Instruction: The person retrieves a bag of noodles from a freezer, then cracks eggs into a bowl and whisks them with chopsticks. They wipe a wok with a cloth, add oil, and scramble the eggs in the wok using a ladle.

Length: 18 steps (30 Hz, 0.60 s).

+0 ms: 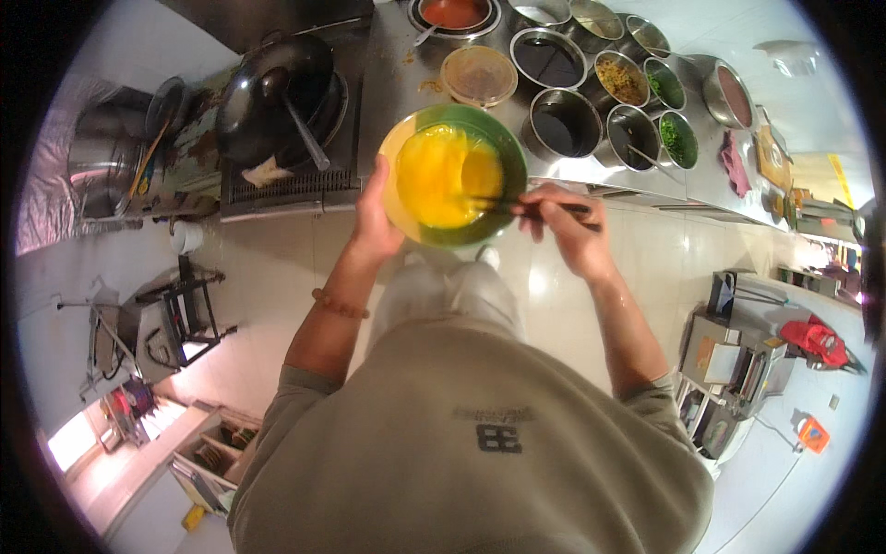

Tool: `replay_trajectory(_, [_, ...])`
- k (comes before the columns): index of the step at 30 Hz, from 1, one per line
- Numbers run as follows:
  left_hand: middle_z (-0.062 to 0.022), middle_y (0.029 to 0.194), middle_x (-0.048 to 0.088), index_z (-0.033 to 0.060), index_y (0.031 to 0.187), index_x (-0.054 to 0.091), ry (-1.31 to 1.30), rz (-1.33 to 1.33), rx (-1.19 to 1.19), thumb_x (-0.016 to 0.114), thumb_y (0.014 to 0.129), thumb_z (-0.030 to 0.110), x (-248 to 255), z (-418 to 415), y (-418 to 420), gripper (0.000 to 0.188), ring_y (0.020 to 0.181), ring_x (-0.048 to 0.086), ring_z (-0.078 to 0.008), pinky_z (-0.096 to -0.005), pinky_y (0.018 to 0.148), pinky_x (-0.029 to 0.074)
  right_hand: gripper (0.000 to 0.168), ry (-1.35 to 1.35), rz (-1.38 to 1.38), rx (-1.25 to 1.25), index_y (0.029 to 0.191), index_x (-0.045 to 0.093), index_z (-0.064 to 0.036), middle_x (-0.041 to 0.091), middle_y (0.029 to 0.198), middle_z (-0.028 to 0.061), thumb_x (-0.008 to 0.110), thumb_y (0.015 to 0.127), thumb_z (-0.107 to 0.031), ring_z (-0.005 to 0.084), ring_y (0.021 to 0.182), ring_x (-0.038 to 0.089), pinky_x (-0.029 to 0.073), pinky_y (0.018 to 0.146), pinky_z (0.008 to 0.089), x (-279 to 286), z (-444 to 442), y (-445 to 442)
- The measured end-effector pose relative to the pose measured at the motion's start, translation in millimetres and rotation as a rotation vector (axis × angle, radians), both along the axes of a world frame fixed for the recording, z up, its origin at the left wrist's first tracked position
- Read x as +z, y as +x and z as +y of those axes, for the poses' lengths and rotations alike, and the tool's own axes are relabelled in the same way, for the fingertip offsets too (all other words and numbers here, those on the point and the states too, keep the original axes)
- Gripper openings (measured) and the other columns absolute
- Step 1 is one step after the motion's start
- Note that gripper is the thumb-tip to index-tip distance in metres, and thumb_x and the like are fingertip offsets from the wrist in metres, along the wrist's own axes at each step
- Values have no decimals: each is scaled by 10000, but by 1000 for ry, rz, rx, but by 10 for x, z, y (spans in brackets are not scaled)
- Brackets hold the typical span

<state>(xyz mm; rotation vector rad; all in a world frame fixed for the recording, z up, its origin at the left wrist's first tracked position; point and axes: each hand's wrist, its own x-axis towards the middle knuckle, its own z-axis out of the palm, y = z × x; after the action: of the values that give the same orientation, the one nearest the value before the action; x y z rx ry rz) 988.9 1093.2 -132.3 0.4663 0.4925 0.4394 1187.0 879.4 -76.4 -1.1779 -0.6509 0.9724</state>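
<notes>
My left hand (377,218) grips the left rim of a green-and-yellow bowl (512,159), holding it in the air in front of the counter. Yellow liquid (436,180) that looks like beaten egg fills much of the bowl; its surface is blurred. Between the fingers of my right hand (571,232) are dark chopsticks (512,205), their tips reaching over the right rim into the liquid. Motion blur and the liquid hide the tips.
To the left, a wok (239,118) with a ladle (304,131) sits on a stove. Along the steel counter (387,83) stand a lidded tub (479,75), a bowl of red sauce (457,12), pots of dark liquid (564,128) and chopped greens (678,142). A pink cloth (735,165) lies farther right.
</notes>
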Motion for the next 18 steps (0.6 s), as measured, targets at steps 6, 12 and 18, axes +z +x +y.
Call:
replay_trajectory(6, [-124,1446,522,45,1465,423,48,21,-61,431,1035,518,23,265,-205,639,1331,498,-274,-440,1138,377,235,-65,-202,-142,1114,677,70,706,1028,168,549,1014,-100,191,794,652,513,700,298,184,13,-289])
replay_trajectory(12, [-116,1446,523,60,1461,431,23,30,-115,458,1023,526,17,375,-275,641,1335,494,-268,-439,1134,378,249,-44,-97,-291,1104,681,65,706,1008,166,561,1008,-131,199,815,654,510,701,319,-10,173,-542])
replay_trajectory(18, [-107,1439,528,68,1461,432,-30,44,-141,458,1020,532,-65,423,-316,640,1328,500,-269,-438,1124,392,267,-56,87,-147,1119,667,84,707,1016,196,572,996,-133,227,808,651,499,678,323,-120,174,-649])
